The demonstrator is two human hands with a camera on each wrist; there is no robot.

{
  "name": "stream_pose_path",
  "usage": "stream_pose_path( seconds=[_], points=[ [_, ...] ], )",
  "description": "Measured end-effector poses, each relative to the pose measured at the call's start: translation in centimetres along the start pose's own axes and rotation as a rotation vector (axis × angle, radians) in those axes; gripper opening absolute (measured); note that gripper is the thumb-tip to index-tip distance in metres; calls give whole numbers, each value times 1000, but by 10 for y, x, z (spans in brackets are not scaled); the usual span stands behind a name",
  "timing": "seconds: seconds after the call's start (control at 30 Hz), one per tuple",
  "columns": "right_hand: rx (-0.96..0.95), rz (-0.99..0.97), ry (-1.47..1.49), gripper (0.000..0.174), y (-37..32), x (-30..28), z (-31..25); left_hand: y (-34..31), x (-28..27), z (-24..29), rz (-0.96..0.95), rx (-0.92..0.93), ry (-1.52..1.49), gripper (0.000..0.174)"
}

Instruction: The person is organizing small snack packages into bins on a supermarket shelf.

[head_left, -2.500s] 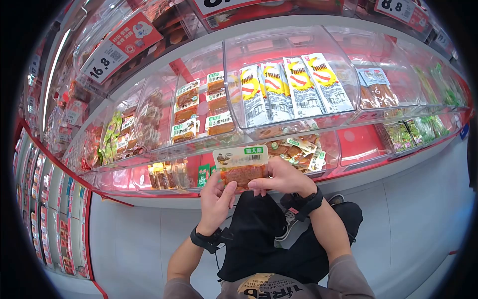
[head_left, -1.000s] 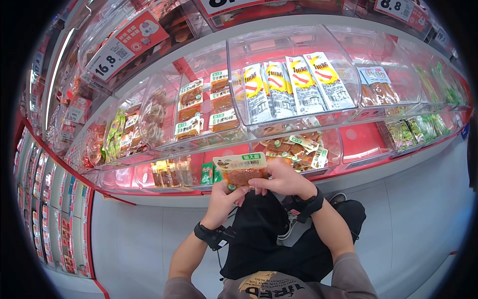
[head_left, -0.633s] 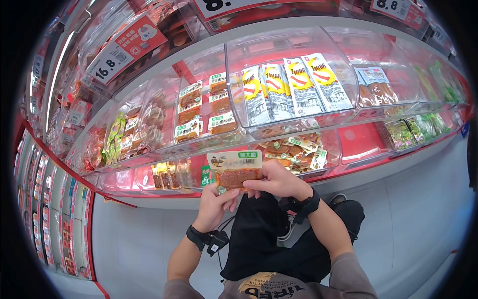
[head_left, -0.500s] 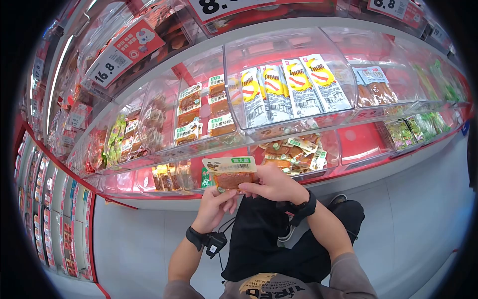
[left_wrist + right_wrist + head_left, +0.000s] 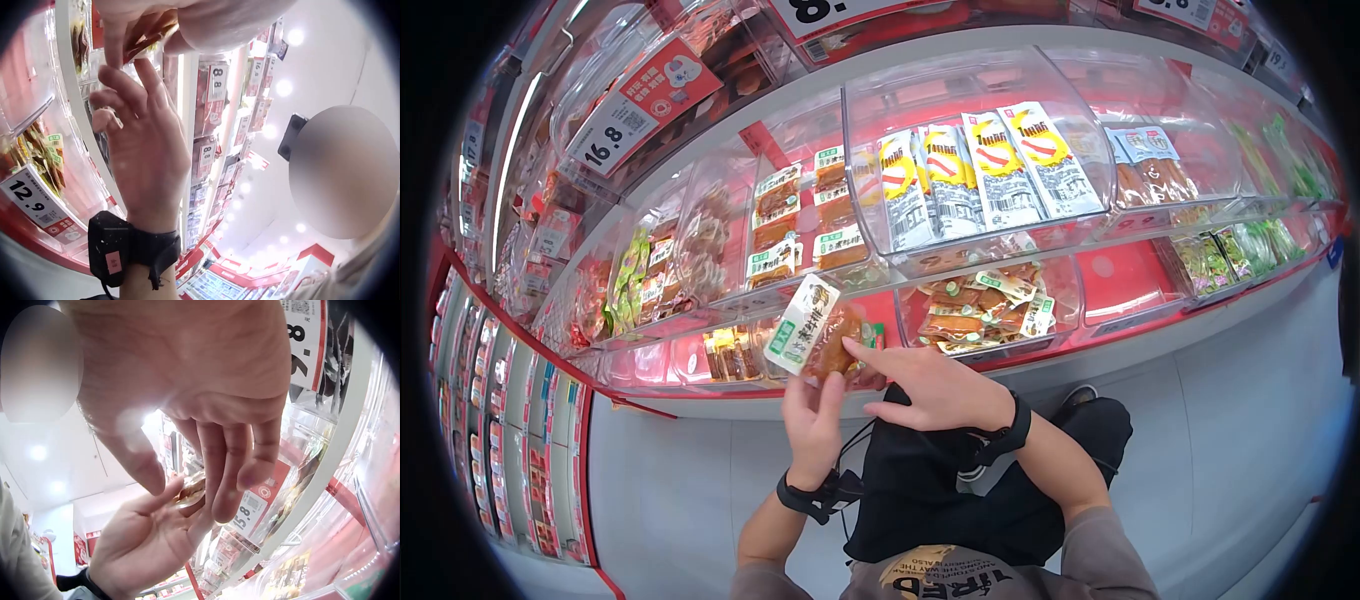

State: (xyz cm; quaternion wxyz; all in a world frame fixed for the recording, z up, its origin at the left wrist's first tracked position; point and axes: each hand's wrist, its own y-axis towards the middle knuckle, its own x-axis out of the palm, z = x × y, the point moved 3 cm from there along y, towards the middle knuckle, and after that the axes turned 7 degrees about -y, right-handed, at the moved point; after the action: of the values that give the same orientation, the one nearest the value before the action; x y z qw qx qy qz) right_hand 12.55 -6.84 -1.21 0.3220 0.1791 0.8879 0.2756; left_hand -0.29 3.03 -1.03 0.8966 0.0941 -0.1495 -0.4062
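The left hand [image 5: 812, 432] pinches the lower end of a clear packet [image 5: 836, 345] of brown food with a white and green label, tilted in front of the lower shelf. Over the packet's right side reaches the right hand [image 5: 940, 388], its index fingertip at the packet and thumb apart. In the left wrist view, the left hand [image 5: 150, 156] reaches up to the packet [image 5: 150, 37], beneath the right hand [image 5: 231, 25]. The right wrist view shows the right hand's [image 5: 194, 356] fingers loosely bent beside the packet [image 5: 190, 492]; exact contact there is unclear.
Clear shelf bins [image 5: 990, 255] curve across the front, holding white and yellow packets [image 5: 990, 170], labelled brown packets [image 5: 775, 225] and a loose pile [image 5: 980, 310]. Price signs [image 5: 640, 105] hang above. The person's dark-trousered legs [image 5: 930, 490] are below the hands.
The packet has turned from level to steeply tilted, its label now facing left. The right hand has loosened its hold and extended its index finger; the left hand has turned upright.
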Motion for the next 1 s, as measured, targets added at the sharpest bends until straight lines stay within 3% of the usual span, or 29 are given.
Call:
stream_pose_path(
  seconds=[0.13,0.17,0.3,0.43,0.53,0.63,0.83,1.0],
  points=[
    [175,-8,113,47,4,-23,0,4,-6,11,-26,16,-120,30],
    [226,173,184,29,6,-28,-1,4,-5,14,-31,7,-123,30],
    [312,209,253,13,5,-33,9,3,0,16,-72,-39,-109,32],
    [309,169,278,11,3,-28,15,4,-2,15,-110,-97,-55,37],
    [334,189,281,12,3,-28,15,6,-4,14,68,36,12,43],
    [346,209,283,14,3,-28,18,8,-9,16,71,71,-14,41],
    [306,188,231,15,5,-26,18,16,-20,22,-32,9,153,23],
    [348,240,391,16,3,-27,20,73,-19,69,263,300,89,11]
  ],
)
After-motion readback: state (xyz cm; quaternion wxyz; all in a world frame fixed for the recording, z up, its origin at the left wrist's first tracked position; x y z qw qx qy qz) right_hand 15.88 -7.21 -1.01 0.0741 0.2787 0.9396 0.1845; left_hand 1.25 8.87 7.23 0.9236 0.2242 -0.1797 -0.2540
